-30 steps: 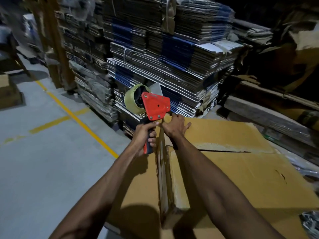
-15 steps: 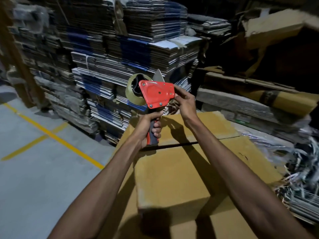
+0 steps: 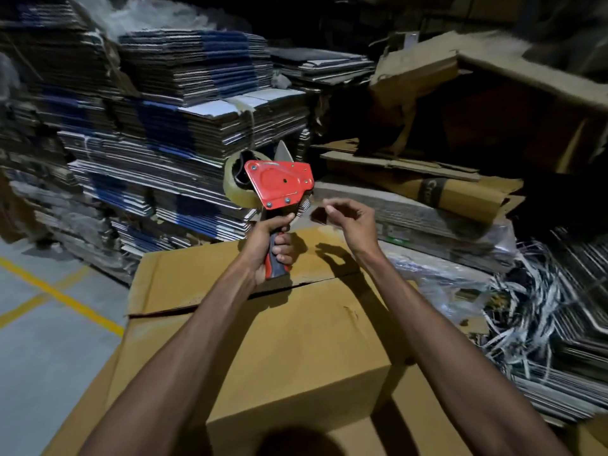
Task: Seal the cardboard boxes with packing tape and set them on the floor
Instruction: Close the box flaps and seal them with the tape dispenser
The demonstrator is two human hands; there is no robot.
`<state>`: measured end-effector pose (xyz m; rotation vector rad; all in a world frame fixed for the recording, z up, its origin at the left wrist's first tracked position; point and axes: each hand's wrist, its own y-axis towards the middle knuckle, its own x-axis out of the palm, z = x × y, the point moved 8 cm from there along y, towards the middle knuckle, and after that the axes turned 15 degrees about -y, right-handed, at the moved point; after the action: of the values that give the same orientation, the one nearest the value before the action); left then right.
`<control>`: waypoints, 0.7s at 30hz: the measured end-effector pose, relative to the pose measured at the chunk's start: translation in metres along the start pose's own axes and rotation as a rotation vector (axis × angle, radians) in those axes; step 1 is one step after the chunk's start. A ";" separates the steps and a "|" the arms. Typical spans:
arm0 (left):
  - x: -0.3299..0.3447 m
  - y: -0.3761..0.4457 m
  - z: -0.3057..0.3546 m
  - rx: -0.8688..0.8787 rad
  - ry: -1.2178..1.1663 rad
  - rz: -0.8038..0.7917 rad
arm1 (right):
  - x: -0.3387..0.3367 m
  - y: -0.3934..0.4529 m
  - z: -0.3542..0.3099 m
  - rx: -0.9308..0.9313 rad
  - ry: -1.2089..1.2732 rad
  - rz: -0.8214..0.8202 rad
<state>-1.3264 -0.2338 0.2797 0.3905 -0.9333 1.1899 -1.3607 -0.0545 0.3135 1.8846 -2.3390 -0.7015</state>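
Half a second ago my right hand was up against the nose of the tape dispenser; now it has dropped away to the right and hangs just beside it, apart from it, fingers loosely curled around nothing I can make out. My left hand has kept its grip wrapped round the dispenser's handle throughout.

From my head camera, the cardboard box sits right below my forearms, closest corner pointing at me, its top flaps closed, with an untaped dark seam running left to right under the dispenser. There is open grey floor with yellow lines to the left of the box; ahead and to the right the way is hemmed in by stacks of flattened cartons, loose brown sheets and a tangle of white strapping.

The dispenser stands upright above the far flap, its long axis vertical, handle down, the flat red side plate facing me and its nose turned toward my right hand. The roll of tape sits on its left side, glossy and yellowish. The handle is dark with red trim. The box is plain, matte brown board, slightly scuffed along its edges, and the stacked cartons show ribbed layered edges in white, grey and blue.
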 end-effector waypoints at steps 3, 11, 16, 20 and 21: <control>0.016 0.015 -0.019 -0.026 0.014 -0.003 | -0.032 0.000 0.011 -0.041 0.029 0.016; 0.032 0.037 -0.039 -0.063 0.121 0.011 | -0.085 -0.022 0.090 0.356 0.019 0.149; 0.045 0.035 -0.039 -0.055 0.225 0.010 | -0.046 -0.057 0.078 0.752 0.242 -0.200; 0.050 0.031 -0.041 -0.054 0.339 0.005 | -0.031 -0.063 0.053 0.915 0.401 -0.249; 0.050 0.030 -0.041 -0.048 0.368 0.003 | -0.029 -0.062 0.048 0.935 0.412 -0.244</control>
<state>-1.3334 -0.1634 0.2893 0.1242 -0.6413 1.1896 -1.3116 -0.0220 0.2540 2.3050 -2.3275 0.8839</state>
